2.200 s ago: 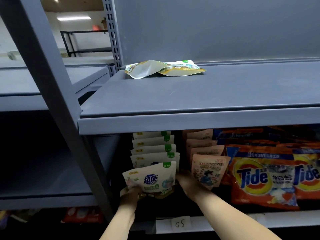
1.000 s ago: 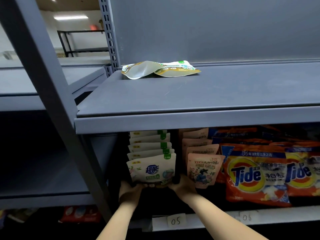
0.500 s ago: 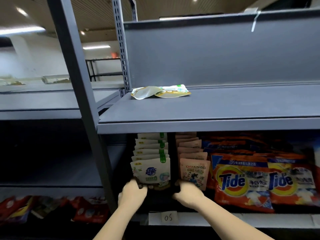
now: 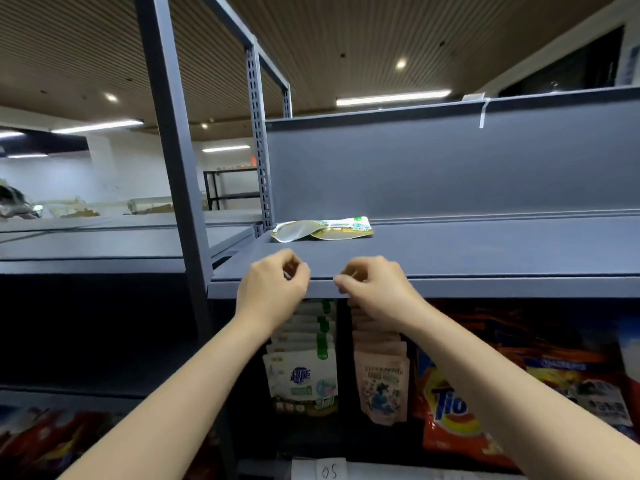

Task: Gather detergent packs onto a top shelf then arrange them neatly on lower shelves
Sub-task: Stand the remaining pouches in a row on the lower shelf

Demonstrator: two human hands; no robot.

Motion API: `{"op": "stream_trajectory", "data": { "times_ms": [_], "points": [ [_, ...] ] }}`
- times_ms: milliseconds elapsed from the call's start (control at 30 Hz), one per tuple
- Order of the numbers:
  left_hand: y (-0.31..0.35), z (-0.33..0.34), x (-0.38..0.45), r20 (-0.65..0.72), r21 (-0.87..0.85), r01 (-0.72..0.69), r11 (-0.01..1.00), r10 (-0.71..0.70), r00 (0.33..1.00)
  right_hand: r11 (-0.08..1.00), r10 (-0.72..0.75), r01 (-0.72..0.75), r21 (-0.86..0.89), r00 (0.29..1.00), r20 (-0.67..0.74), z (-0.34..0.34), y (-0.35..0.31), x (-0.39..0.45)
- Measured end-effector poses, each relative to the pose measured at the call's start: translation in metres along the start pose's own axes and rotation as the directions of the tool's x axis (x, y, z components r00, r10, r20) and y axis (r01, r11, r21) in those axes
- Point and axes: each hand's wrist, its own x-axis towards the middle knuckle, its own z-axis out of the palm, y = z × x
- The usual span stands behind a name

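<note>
Two flat white-and-green detergent packs (image 4: pixel 322 230) lie at the back left of the grey top shelf (image 4: pixel 485 251). My left hand (image 4: pixel 273 289) and my right hand (image 4: pixel 374 289) are raised side by side at that shelf's front edge, fingers curled, nothing in them. Below them, on the lower shelf, a row of upright white-and-green packs (image 4: pixel 301 375) stands beside a row of pink packs (image 4: pixel 381 386). My hands hide the tops of both rows.
Orange Tide bags (image 4: pixel 460 410) fill the lower shelf to the right. A grey upright post (image 4: pixel 176 168) stands just left of my left arm. Red bags (image 4: pixel 34 434) lie on a low shelf at the left. A label reading 05 (image 4: pixel 329 472) marks the shelf edge.
Both hands let go of the front white-and-green pack on the lower shelf and rose to the top shelf's front edge. The view tilted upward.
</note>
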Motion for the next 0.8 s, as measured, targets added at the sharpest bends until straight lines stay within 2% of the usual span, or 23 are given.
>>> {"op": "stream_trajectory", "data": {
  "times_ms": [233, 500, 633, 800],
  "points": [
    [-0.016, 0.021, 0.087, 0.09, 0.095, 0.168, 0.981, -0.176, 0.98, 0.995, 0.082, -0.086, -0.058, 0.995, -0.063, -0.025, 0.008, 0.07],
    [-0.062, 0.063, 0.186, 0.187, 0.106, 0.25, 0.962, -0.266, 0.946, 0.958, 0.197, -0.206, -0.201, 0.978, -0.061, -0.027, 0.035, 0.161],
    [-0.077, 0.089, 0.223, 0.268, 0.204, 0.263, 0.943, -0.312, 0.911, 0.912, 0.293, -0.286, -0.294, 0.956, -0.02, -0.019, 0.051, 0.2],
    [-0.09, 0.117, 0.241, 0.428, 0.326, 0.229, 0.917, -0.359, 0.829, 0.883, 0.337, -0.277, -0.378, 0.936, 0.102, 0.001, 0.067, 0.231]
  ]
}}
